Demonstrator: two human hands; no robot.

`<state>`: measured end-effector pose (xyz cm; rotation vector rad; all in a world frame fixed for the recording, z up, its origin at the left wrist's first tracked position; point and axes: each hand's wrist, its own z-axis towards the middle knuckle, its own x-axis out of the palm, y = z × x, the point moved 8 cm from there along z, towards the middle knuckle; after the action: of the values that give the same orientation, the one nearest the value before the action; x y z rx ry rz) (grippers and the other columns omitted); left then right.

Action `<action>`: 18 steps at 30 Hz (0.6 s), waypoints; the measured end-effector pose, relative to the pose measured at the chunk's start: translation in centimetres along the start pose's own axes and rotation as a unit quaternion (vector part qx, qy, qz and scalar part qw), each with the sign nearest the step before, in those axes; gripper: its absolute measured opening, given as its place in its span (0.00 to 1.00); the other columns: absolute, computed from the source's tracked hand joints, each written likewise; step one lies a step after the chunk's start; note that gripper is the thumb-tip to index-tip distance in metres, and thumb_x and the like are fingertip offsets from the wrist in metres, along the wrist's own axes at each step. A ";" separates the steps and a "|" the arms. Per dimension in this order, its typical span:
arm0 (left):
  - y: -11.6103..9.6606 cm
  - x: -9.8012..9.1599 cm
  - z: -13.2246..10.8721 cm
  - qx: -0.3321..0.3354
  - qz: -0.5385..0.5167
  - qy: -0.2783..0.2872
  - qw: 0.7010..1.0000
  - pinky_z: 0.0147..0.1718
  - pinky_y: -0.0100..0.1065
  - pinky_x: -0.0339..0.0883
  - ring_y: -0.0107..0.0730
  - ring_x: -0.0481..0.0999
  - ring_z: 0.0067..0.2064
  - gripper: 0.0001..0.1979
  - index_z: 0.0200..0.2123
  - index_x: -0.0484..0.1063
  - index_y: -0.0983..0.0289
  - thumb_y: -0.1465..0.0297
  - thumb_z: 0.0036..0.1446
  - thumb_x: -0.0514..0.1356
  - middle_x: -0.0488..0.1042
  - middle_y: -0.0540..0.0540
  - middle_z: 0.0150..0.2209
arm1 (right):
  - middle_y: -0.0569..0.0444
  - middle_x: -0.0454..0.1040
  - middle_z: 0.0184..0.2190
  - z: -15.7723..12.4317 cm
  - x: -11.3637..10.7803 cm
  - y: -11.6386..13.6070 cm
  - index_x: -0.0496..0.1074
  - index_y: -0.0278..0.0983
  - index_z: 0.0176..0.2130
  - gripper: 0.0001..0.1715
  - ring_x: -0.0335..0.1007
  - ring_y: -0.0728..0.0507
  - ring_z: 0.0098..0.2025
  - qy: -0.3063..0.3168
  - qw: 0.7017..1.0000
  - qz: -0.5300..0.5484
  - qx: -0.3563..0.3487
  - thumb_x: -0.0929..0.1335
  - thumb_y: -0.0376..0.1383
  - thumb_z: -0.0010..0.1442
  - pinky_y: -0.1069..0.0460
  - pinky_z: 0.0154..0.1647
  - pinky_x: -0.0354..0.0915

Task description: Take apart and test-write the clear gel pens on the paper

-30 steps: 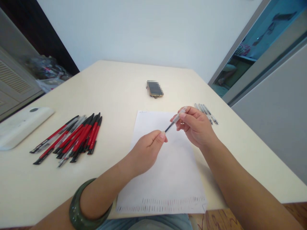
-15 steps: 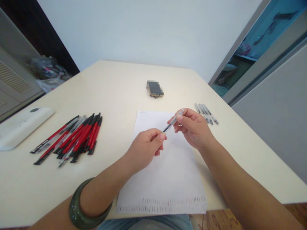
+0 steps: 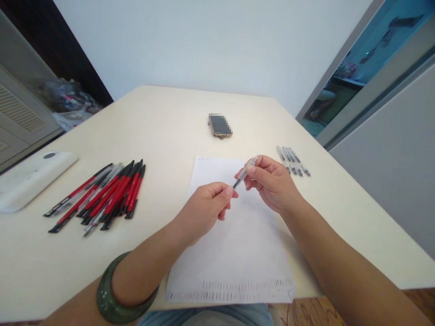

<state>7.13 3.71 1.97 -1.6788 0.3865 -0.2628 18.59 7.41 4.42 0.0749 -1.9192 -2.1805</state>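
Observation:
Above a sheet of paper [image 3: 244, 244] I hold a clear pen [image 3: 243, 174] at a slant between both hands. My left hand [image 3: 214, 201] pinches its lower end, where dark ink shows, and covers the tip. Fingers of my right hand [image 3: 267, 179] are closed round the clear upper barrel. Two rows of short pen strokes run along the paper's near edge. Several clear pens [image 3: 292, 161] lie side by side to the right, beyond my right hand. On the left is a pile of red and black pens [image 3: 110, 194], with some clear ones mixed in.
A pixelated dark phone-like object [image 3: 220, 126] lies farther back on the cream table [image 3: 170, 122]. At the left edge rests a white, rounded device [image 3: 36, 179]. A wall [image 3: 210, 45] stands behind the table. A green bangle [image 3: 110, 290] is on my left forearm.
My right hand has shifted slightly left and down along the pen, which now stands a bit steeper. The left hand keeps its pinch almost in place.

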 end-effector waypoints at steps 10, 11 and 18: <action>0.5 0.3 0.0 -0.014 -0.029 0.011 0.999 0.19 0.26 0.55 0.19 0.61 0.18 0.08 0.31 0.59 0.64 0.64 0.53 0.51 0.64 0.46 0.22 | 0.56 0.72 0.25 -0.1 0.1 0.1 0.62 0.38 0.39 0.17 0.60 0.53 0.20 -0.011 1.000 -0.020 -0.011 0.67 0.38 0.48 0.55 0.22 0.58; 0.5 0.3 0.0 -0.016 -0.028 0.011 0.999 0.19 0.26 0.55 0.20 0.61 0.18 0.09 0.31 0.59 0.64 0.63 0.53 0.51 0.64 0.46 0.22 | 0.56 0.72 0.25 -0.1 0.0 0.1 0.62 0.39 0.40 0.16 0.61 0.52 0.20 -0.013 1.000 -0.022 -0.011 0.66 0.39 0.49 0.55 0.22 0.58; 0.8 0.3 0.0 -0.024 -0.018 0.015 0.999 0.17 0.25 0.50 0.18 0.56 0.17 0.10 0.31 0.59 0.63 0.62 0.53 0.50 0.63 0.46 0.21 | 0.51 0.73 0.30 -0.1 -0.2 -0.1 0.66 0.37 0.37 0.15 0.62 0.52 0.22 -0.017 1.000 0.015 0.012 0.62 0.43 0.53 0.54 0.24 0.60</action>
<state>7.33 3.47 1.13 -1.7322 0.3880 -0.3090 18.81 7.42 4.27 0.0142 -1.9529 -2.1528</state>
